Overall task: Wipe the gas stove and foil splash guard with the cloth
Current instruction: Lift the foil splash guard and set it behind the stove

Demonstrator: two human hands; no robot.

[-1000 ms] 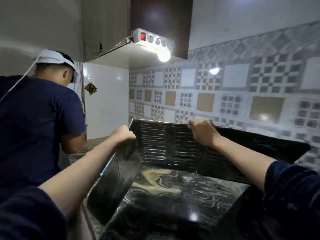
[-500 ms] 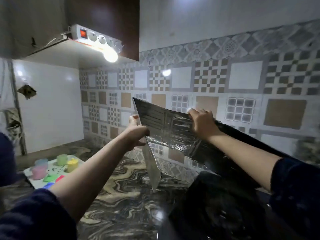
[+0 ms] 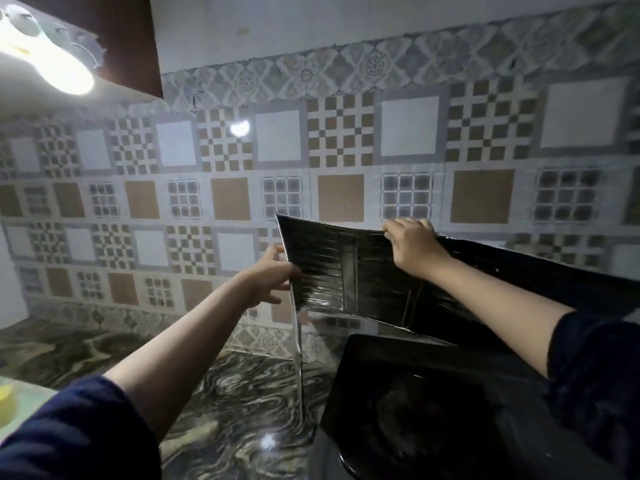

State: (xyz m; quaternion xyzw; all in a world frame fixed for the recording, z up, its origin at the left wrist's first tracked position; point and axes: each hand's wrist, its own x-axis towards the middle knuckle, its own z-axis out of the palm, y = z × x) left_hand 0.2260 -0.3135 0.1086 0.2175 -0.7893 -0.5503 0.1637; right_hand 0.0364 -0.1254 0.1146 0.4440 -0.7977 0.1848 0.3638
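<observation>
The foil splash guard (image 3: 349, 271) is a dark, shiny folded panel held up in front of the tiled wall. My left hand (image 3: 273, 278) pinches its left edge, where a side flap hangs down edge-on. My right hand (image 3: 412, 247) grips its top edge with the fingers curled over it. The black glass top of the gas stove (image 3: 415, 410) lies below the guard at the lower right. No cloth is in view.
The marbled dark countertop (image 3: 225, 403) runs left of the stove to the patterned tile wall (image 3: 228, 199). A bright lamp (image 3: 59, 71) hangs under the cabinet at the top left. A pale tray corner (image 3: 10, 396) shows at the left edge.
The view has swung to the right; the other person and the coloured cups have left the frame. The guard has been lifted off the counter and carried right toward the stove, both hands still holding it.
</observation>
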